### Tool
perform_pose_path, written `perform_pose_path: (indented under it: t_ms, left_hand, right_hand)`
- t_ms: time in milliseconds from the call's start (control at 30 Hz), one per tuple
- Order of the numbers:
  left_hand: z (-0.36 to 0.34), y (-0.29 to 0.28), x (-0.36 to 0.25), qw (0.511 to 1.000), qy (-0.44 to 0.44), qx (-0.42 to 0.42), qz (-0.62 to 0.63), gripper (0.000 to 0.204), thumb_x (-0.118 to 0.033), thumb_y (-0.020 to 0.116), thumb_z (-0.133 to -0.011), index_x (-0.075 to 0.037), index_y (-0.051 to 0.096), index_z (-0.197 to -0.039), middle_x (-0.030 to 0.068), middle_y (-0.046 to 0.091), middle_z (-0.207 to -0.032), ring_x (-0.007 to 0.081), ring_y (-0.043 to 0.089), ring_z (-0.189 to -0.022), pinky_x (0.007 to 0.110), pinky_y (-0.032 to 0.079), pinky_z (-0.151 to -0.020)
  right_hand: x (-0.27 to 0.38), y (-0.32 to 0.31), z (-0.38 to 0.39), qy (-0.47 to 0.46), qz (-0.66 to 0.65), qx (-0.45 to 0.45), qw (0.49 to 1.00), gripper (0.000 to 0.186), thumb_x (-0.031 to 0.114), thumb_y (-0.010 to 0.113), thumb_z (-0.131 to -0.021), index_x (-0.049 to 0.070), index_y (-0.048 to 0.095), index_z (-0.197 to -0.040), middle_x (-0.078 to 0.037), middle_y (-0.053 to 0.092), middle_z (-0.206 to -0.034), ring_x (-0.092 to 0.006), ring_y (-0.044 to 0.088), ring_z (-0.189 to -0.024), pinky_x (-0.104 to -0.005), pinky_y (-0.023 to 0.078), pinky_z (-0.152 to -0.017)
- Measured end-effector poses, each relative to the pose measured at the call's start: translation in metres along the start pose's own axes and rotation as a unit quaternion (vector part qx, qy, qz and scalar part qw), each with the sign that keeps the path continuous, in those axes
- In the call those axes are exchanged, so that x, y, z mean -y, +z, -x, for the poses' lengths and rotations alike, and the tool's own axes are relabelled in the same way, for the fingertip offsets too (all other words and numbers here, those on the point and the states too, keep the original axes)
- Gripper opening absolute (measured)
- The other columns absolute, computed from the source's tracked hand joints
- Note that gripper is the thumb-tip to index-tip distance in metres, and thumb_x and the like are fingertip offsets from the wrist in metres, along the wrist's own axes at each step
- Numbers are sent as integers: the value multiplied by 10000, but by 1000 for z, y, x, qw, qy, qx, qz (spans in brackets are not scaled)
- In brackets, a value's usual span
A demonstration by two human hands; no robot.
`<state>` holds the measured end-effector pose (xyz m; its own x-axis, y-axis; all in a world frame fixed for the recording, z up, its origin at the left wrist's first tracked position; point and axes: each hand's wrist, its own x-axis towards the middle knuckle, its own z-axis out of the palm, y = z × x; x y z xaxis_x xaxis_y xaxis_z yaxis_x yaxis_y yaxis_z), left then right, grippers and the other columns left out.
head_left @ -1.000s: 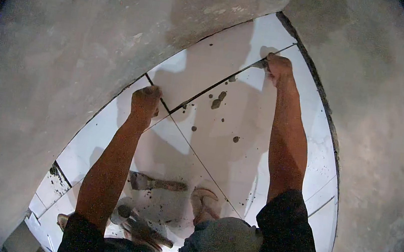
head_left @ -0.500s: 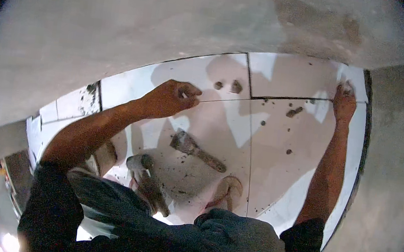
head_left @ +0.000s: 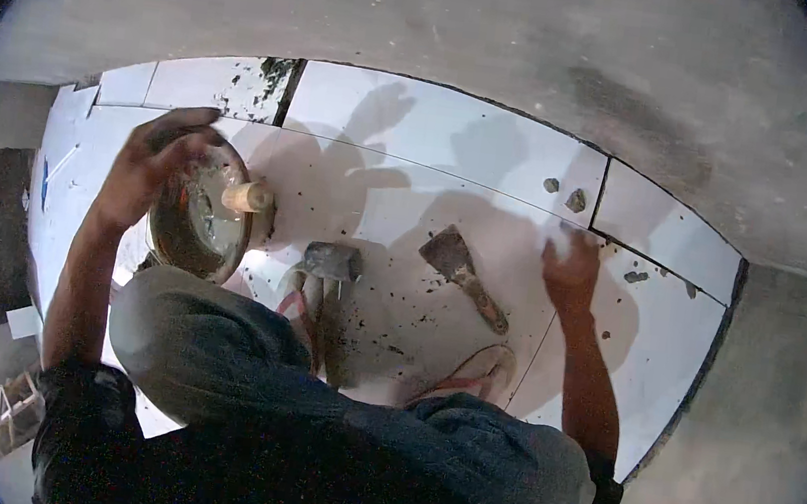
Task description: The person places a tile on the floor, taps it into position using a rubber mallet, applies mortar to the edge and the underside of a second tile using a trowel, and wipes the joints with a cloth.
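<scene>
My left hand (head_left: 158, 161) reaches over the rim of a round bucket (head_left: 241, 247), its fingers curved but apart and nothing visible in them. Murky liquid sits in the bucket, and the pale end of a wooden handle (head_left: 246, 196) leans out over its right side. My right hand (head_left: 572, 273) hovers above the tile joint, fingers drawn together; a small whitish blur shows at the tips, too indistinct to name. Between the hands, a scraper (head_left: 466, 278) smeared with mortar lies flat on the tiles. A mallet (head_left: 333, 262) with a grey head rests left of it, by my foot.
White tiles (head_left: 439, 125) cover the floor up to a grey wall (head_left: 431, 24), with dark gaps at some joints. Mortar lumps (head_left: 576, 201) and crumbs lie scattered. My knees and sandalled feet (head_left: 485, 368) are close in front.
The view has swung left, bringing the bucket into sight. My left hand has moved from above the tiles to the bucket; my right hand has come away from the right-hand corner.
</scene>
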<state>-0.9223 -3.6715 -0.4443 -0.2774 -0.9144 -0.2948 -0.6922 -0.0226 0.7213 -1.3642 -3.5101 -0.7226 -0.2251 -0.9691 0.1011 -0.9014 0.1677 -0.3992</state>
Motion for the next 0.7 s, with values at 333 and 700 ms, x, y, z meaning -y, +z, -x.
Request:
perform_pose_path:
  t_ms: [333,700]
  left_hand:
    - [17,7,14,991,31,122,44,373,-222,619,-861,3,554,-1152,116,638,-990,176,601,-909,318,483,-823]
    - [-128,312,2,900,236,264,-253,292,-189,584,-820,-11,566,-1051,202,566,-972,371,558,-966,439,458,-850]
  right_hand:
    - [67,37,98,-73,75,270,957,510,347,565,-821,16,481,-1201,-228,507,-1138,-378,458,-1085,-493,373,-883]
    - [-78,-55,30,11,107,94,990,437,108,630,-741,26,521,-1156,-221,474,-1194,-414,430,-1126,-465,339,-973]
